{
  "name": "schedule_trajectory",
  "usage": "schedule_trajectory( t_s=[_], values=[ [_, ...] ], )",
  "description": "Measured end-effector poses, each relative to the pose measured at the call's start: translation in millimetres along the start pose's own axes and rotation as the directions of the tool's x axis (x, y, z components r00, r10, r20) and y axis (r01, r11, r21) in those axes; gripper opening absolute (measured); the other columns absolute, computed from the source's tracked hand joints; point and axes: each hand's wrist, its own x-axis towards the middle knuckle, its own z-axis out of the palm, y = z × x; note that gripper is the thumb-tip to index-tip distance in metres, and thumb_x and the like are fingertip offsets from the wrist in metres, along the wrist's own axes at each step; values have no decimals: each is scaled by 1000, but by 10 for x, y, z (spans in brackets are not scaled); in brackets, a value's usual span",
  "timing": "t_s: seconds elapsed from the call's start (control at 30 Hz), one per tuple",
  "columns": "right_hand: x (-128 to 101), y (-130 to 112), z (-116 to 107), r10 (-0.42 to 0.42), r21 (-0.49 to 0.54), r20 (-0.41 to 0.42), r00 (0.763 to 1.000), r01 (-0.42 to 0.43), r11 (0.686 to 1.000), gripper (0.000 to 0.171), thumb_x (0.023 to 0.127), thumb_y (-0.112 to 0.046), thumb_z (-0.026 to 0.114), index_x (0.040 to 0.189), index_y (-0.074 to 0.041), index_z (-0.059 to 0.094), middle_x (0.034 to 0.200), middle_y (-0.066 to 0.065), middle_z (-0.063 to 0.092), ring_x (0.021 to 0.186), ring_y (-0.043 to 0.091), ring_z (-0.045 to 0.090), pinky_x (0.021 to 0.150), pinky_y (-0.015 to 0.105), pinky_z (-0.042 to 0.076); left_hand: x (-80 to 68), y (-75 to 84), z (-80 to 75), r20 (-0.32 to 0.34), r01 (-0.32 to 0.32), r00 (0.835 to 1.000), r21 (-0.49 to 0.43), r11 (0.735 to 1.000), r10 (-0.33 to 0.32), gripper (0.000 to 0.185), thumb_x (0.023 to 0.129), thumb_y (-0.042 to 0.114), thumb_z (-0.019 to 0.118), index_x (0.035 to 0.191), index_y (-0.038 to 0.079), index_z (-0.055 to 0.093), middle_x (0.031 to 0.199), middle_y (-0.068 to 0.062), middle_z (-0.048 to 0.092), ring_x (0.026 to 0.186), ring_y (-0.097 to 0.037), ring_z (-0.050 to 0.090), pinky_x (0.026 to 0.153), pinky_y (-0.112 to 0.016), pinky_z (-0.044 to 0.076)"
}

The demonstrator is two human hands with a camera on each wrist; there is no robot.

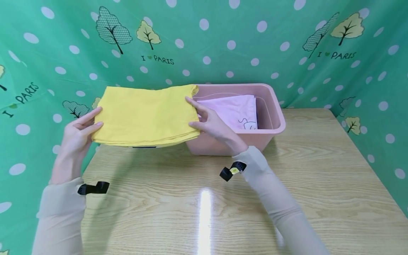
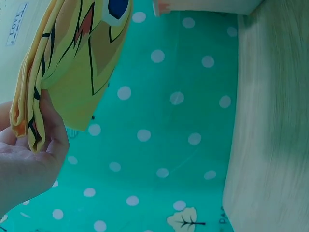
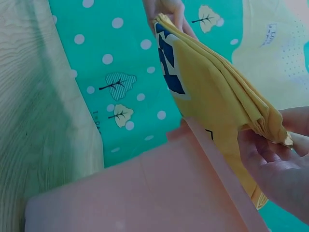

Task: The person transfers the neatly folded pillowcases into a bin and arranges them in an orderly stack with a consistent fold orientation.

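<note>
A folded yellow garment with several fabric layers is held up, partly in front of the pink bin's left end. My left hand pinches its left edge, thumb above and fingers below. At its right edge my right hand grips the layers between thumb and fingers. A cartoon print in black lines shows on the garment's underside, and dark blue lettering appears in the right wrist view. Inside the pink bin lies a folded pale pink cloth with a line drawing.
The bin stands at the back of a light wooden table. A green dotted curtain hangs behind and along both sides. A bright light reflection runs down the table's middle.
</note>
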Motion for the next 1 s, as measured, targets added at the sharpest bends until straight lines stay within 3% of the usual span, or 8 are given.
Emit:
schedule_trajectory(
  t_s=[0.1,0.27,0.47,0.63,0.73,1.0],
  values=[
    [-50,-30,-76,31,8,-19,999,-31,1000,70,84,5,52,140,-27,24,141,-4,28,74,14,54,47,21,42,51,-30,73,7,8,1000,18,1000,-8,44,81,-12,53,121,4,53,115,-1,59,95,-12,60,73,-21,49],
    [-121,-66,-209,64,33,-40,997,-62,997,69,85,5,51,139,-28,25,139,-3,31,85,15,57,48,23,46,128,-91,201,0,24,1000,66,998,-24,45,80,-8,57,122,6,53,132,-5,44,98,-9,58,75,-19,48],
    [-215,-95,-386,74,-27,-80,994,-77,997,66,86,0,53,138,-32,27,139,-6,32,93,15,56,45,23,44,246,-188,369,10,52,999,98,994,-53,46,80,-4,59,123,9,52,140,-9,32,102,-6,55,77,-17,47],
    [-292,-119,-525,58,-34,-104,993,-62,997,66,86,1,52,139,-28,26,141,-3,28,111,17,49,67,25,52,335,-269,511,27,41,999,114,993,-44,45,80,-3,60,123,8,52,137,-10,37,101,-8,55,74,-17,49],
    [-336,-156,-607,39,-37,-110,993,-43,998,66,87,5,48,141,-22,23,144,-2,22,123,17,37,83,25,47,385,-314,600,39,36,998,120,992,-41,45,80,-2,60,123,8,52,137,-11,37,104,-9,54,74,-17,49],
    [-480,-235,-814,15,-73,-167,986,-27,997,65,87,5,49,141,-21,24,145,-3,22,126,14,32,80,18,46,516,-429,831,70,46,996,130,990,-55,45,81,-2,58,124,9,51,139,-10,34,119,-15,42,78,-18,47]
  ],
)
